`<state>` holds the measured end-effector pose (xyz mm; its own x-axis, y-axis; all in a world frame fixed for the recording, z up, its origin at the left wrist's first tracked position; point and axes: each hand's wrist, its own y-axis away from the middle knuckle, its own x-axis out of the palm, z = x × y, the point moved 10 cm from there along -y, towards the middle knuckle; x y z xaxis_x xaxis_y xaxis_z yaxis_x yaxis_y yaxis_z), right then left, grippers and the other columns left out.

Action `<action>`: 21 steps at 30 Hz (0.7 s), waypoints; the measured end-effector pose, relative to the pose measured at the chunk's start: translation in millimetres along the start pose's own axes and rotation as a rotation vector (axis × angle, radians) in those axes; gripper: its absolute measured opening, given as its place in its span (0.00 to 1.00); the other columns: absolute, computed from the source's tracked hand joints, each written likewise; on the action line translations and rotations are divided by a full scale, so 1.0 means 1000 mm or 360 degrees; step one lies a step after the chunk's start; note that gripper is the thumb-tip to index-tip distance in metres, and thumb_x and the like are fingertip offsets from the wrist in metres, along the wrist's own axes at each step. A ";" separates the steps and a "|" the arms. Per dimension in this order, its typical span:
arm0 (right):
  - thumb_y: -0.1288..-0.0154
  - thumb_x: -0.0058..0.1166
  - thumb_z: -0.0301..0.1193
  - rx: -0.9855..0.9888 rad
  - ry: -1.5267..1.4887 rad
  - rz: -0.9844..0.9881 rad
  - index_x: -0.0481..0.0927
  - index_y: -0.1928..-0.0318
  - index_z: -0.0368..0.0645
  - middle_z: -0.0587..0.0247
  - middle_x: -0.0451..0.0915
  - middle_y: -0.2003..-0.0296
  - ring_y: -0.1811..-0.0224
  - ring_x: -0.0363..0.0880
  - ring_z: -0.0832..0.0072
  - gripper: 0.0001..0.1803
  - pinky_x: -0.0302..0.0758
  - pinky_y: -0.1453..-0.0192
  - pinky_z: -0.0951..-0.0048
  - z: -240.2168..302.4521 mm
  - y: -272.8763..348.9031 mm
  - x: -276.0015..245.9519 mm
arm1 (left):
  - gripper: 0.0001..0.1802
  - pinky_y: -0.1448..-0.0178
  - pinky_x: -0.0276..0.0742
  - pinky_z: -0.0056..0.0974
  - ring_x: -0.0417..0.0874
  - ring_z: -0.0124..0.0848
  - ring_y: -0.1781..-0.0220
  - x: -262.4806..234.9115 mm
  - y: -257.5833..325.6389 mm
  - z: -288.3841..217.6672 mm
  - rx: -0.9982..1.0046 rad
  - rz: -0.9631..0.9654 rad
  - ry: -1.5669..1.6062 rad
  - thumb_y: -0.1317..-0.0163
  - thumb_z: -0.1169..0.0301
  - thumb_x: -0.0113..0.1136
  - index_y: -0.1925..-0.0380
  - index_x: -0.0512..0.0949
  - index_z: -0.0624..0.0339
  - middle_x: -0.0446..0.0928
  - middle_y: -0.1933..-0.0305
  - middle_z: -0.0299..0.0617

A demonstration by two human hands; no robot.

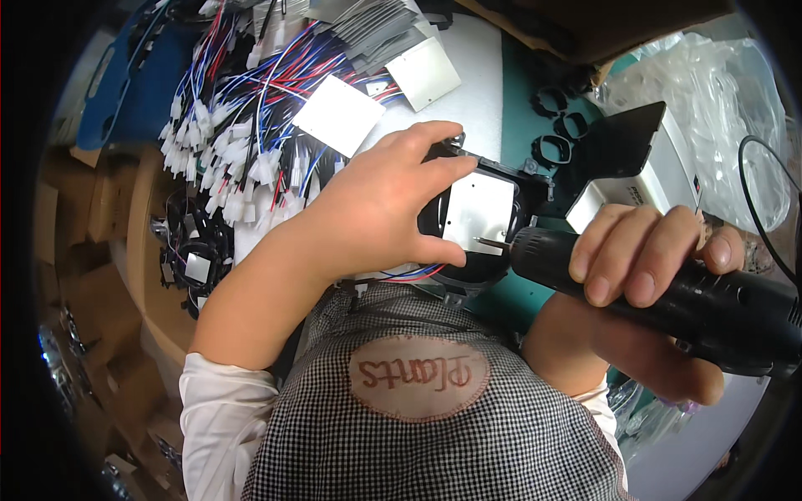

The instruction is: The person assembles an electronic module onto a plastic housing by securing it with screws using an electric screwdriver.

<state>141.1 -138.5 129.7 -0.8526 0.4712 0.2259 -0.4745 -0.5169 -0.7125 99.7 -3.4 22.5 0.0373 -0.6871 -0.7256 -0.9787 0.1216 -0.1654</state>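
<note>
My left hand (376, 196) is closed around a black round housing (478, 269), its thumb and fingers on the near and far rims. A square white metal plate (480, 207) lies on the housing, with small dark holes in it. In my right hand (631, 255) is a black electric screwdriver (735, 313), held almost level. Its thin bit points left, and the tip meets the plate near its lower right corner, though a screw there is too small to make out. Red and blue wires (413, 271) come out under my left hand.
Bundled wires with white connectors (242, 159) spread at the upper left, beside loose white plates (340, 114) and stacked grey plates (372, 37). Black rings (551, 150) lie on the green mat. A white box (660, 179) and clear plastic bags (718, 108) stand right; cardboard boxes (109, 317) left.
</note>
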 end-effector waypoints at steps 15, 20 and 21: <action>0.48 0.63 0.57 -0.0053 0.0002 -0.0263 0.68 0.47 0.41 0.64 0.73 0.70 0.75 0.74 0.74 0.39 0.71 0.70 0.72 0.000 -0.002 -0.018 | 0.39 0.41 0.70 0.46 0.73 0.48 0.44 -0.008 0.000 -0.008 0.0190 -0.0102 -0.0114 0.67 0.61 0.77 0.52 0.71 0.61 0.69 0.42 0.48; 0.49 0.64 0.56 -0.0023 0.0001 -0.0262 0.69 0.48 0.40 0.63 0.73 0.70 0.75 0.74 0.74 0.38 0.71 0.70 0.72 0.000 -0.003 -0.018 | 0.39 0.40 0.69 0.46 0.73 0.47 0.44 -0.006 -0.002 -0.005 0.0171 -0.0089 -0.0094 0.67 0.61 0.77 0.51 0.71 0.61 0.72 0.45 0.49; 0.49 0.64 0.56 -0.0022 -0.0003 -0.0263 0.69 0.48 0.40 0.63 0.73 0.70 0.75 0.74 0.74 0.38 0.71 0.70 0.72 -0.002 -0.003 -0.018 | 0.39 0.40 0.69 0.46 0.73 0.47 0.44 -0.004 -0.002 -0.005 0.0200 -0.0097 -0.0094 0.67 0.62 0.77 0.51 0.71 0.61 0.72 0.46 0.49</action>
<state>157.9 -144.1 126.9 -0.7636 0.5475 0.3424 -0.6054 -0.4225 -0.6745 100.2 -4.5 29.0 0.1111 -0.6532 -0.7490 -0.9415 0.1721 -0.2897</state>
